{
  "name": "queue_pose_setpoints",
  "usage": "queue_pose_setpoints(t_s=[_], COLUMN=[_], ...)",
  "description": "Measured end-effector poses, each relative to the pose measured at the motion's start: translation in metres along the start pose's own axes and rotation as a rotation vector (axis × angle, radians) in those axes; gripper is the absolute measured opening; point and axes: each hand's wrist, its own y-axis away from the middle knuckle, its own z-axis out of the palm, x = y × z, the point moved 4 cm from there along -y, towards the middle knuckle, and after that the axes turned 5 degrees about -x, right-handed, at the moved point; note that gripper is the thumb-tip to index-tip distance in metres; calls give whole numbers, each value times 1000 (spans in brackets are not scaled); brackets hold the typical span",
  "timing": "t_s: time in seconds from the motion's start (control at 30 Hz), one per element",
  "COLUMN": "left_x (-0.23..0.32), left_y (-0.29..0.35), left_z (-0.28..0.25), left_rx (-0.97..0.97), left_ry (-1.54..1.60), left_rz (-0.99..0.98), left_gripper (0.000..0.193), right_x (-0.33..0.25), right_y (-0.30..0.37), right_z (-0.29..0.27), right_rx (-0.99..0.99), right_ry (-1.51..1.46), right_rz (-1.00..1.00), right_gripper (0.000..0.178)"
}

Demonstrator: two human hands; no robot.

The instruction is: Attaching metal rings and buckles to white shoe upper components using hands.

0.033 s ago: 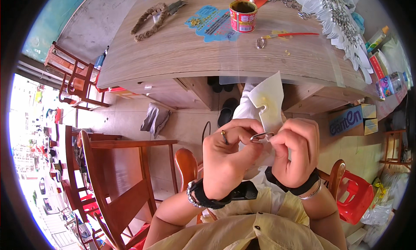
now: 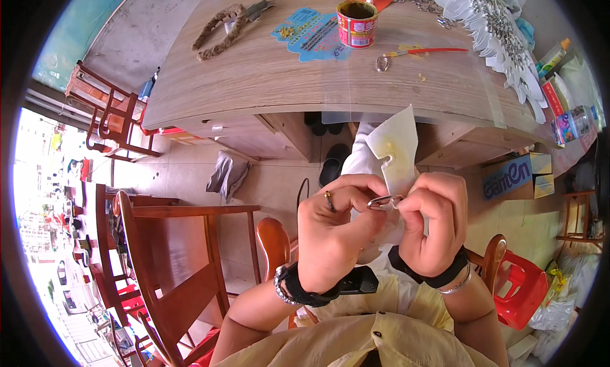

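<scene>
In front of my lap, my left hand (image 2: pixel 337 233) pinches an oval metal ring (image 2: pixel 377 203) between thumb and fingers. My right hand (image 2: pixel 436 222) is closed beside it, gripping the lower end of a pale, flat strip (image 2: pixel 400 138) at the ring. The strip's wide upper part stands up toward the table edge. It has a curved notch on its left side and a yellowish smear. Exactly how ring and strip meet is partly covered by my fingertips.
On the wooden table (image 2: pixel 267 81) stand a red open can (image 2: pixel 356 35), a red-handled brush (image 2: pixel 438 50) and a loose metal ring (image 2: pixel 382 64). A blue card (image 2: pixel 308 40) and brown furry loop (image 2: pixel 219 33) lie left. White strips with rings (image 2: pixel 502 43) line the right. Wooden chairs (image 2: pixel 184 284) flank me.
Almost nothing differs. The strip and the ring have shifted very slightly to the right, and both hands keep their grip.
</scene>
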Motion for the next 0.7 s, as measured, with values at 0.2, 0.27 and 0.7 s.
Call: queue_pose_setpoints(t_s=[0.2, 0.27, 0.7], left_x=[1, 0, -1], left_y=[1, 1, 0], left_z=[0, 0, -1], left_rx=[8, 2, -19], left_ry=[33, 42, -26], left_rz=[-33, -61, 26], left_gripper=[12, 11, 7], right_x=[-2, -2, -3], right_y=[3, 3, -3], right_z=[-1, 2, -7], right_rx=[20, 42, -66], right_ry=[-330, -337, 63], right_rz=[281, 334, -34], right_gripper=[7, 7, 36])
